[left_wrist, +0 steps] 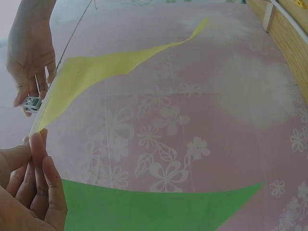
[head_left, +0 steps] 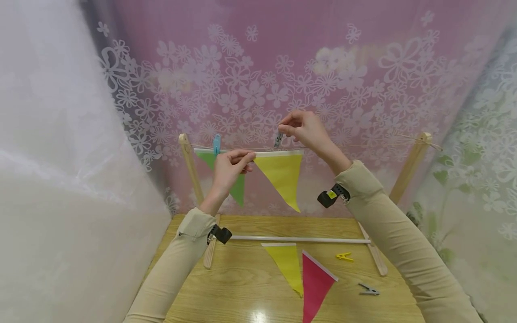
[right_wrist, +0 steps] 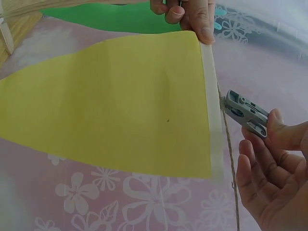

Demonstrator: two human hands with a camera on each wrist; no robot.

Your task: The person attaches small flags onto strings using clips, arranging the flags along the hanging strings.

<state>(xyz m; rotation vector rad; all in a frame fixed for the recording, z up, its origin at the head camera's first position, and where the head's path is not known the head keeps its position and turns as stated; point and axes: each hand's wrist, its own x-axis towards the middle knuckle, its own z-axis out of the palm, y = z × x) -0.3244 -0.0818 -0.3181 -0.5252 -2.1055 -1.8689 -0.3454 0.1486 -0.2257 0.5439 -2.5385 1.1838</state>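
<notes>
My left hand pinches the top left corner of a yellow pennant, whose white top edge lies along a thin string. Between thumb and fingers of my right hand is a grey clothespin, its tip right at the string above the middle of that edge. Behind my left hand hangs a green pennant, with a blue clothespin on its top edge. The right wrist view shows the yellow cloth spread flat beside the string.
Wooden posts hold the string at both ends, with a white rod low between them. On the wooden table lie another yellow pennant, a red pennant, a yellow clothespin and another grey clothespin.
</notes>
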